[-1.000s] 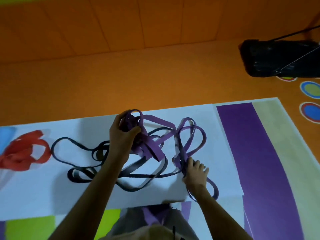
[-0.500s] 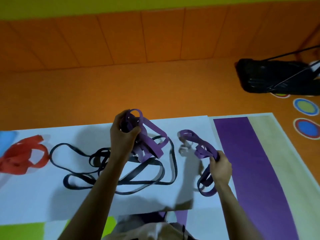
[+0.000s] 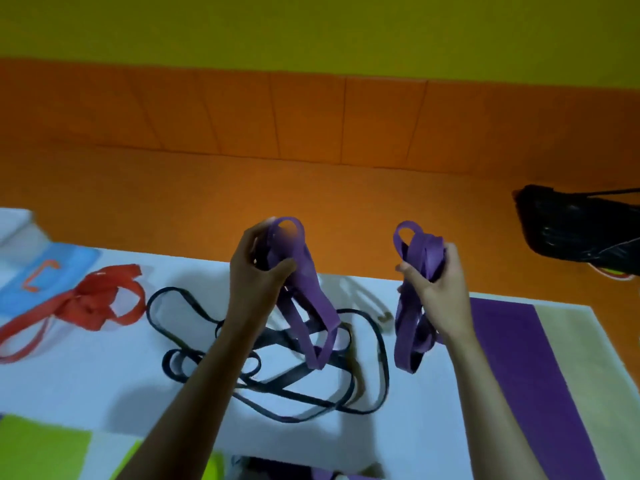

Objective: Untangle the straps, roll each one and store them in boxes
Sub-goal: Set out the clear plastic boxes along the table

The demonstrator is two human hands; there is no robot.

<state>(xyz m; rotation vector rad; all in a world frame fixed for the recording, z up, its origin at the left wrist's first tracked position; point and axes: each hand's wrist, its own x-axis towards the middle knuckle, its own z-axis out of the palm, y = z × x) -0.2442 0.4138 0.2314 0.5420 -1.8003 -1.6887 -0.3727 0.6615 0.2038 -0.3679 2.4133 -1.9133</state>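
My left hand (image 3: 254, 271) is shut on a bunch of purple strap (image 3: 308, 289), held above the white sheet (image 3: 86, 382); its loops hang down over a tangled black strap (image 3: 277, 386) lying on the sheet. My right hand (image 3: 434, 282) is shut on a second bundle of purple strap (image 3: 410, 327), lifted clear, with loops dangling below the fist. Whether the two purple bundles belong to one strap I cannot tell. A red strap (image 3: 93, 303) lies heaped at the left.
A black bag (image 3: 575, 230) sits on the orange floor at the right. A light blue flat object (image 3: 45, 275) with an orange mark lies at far left. Purple and beige mat stripes (image 3: 519, 358) run along the right, green patches at bottom left.
My right hand has risen from the sheet with the purple loops gathered in its fist and moved right, away from the black tangle. The left hand has lifted its bunch higher. The view tilted up.
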